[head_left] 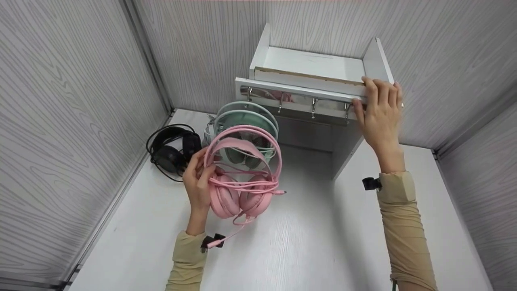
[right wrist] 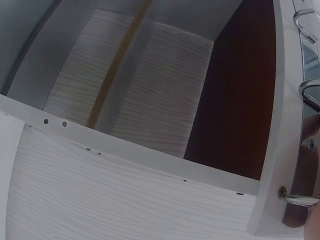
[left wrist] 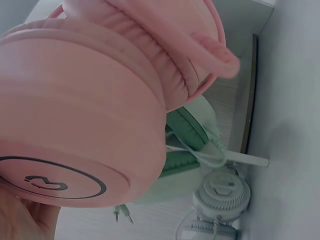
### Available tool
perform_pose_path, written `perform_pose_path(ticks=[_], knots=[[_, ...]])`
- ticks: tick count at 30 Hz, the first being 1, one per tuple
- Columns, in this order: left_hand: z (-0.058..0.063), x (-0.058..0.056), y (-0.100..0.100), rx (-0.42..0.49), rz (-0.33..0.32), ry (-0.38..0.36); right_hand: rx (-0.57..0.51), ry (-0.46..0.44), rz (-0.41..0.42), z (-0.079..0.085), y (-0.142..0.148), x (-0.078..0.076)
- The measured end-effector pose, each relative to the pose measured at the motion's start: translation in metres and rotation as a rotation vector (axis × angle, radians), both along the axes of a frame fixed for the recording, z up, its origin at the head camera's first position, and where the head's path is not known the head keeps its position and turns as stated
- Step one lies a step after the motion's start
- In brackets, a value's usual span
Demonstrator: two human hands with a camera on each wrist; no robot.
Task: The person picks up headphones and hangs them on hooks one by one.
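Observation:
My left hand (head_left: 198,184) holds a pair of pink headphones (head_left: 221,199) upright by the left side, thumb in front. A pink cable (head_left: 246,186) is wound across the headband, and a microphone boom (head_left: 216,243) dangles below the ear cups. In the left wrist view a pink ear cup fills much of the picture. My right hand (head_left: 381,115) grips the right front corner of a white shelf (head_left: 315,60), fingers over the top edge and thumb on the front strip. Metal hooks (head_left: 313,108) line that strip. Green headphones (head_left: 242,119) are at its left end, partly hidden behind the pink pair.
Black headphones (head_left: 167,159) lie on the white table (head_left: 301,226) at the left. White headphones (left wrist: 222,195) show beyond the green pair in the left wrist view. Wood-grain panels (head_left: 80,101) enclose the table. Under the shelf stands an upright side board (head_left: 347,149).

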State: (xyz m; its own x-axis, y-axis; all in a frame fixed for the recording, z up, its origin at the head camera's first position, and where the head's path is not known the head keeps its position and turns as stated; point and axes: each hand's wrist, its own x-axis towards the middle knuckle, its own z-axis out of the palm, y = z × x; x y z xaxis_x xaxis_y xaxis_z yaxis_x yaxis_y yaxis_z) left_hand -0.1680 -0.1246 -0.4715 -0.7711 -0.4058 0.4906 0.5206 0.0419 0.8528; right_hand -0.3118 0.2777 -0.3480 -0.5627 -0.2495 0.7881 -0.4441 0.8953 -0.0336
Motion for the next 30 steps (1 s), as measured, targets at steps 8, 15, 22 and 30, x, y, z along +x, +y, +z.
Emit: perform_pose_path(ticks=[8,15,22,30], knots=[[0.015,-0.010,0.012,-0.009,0.032,0.012,-0.002,0.009,0.001,0.000,-0.001,-0.001],[0.029,-0.016,0.024,0.016,0.014,0.017,-0.003,0.016,-0.001,-0.001,0.000,-0.002],[0.039,-0.023,0.042,0.012,-0.027,-0.030,-0.012,0.027,0.010,-0.001,0.001,-0.001],[0.041,-0.036,0.057,0.029,-0.047,-0.097,-0.011,0.023,0.013,0.000,0.000,-0.002]])
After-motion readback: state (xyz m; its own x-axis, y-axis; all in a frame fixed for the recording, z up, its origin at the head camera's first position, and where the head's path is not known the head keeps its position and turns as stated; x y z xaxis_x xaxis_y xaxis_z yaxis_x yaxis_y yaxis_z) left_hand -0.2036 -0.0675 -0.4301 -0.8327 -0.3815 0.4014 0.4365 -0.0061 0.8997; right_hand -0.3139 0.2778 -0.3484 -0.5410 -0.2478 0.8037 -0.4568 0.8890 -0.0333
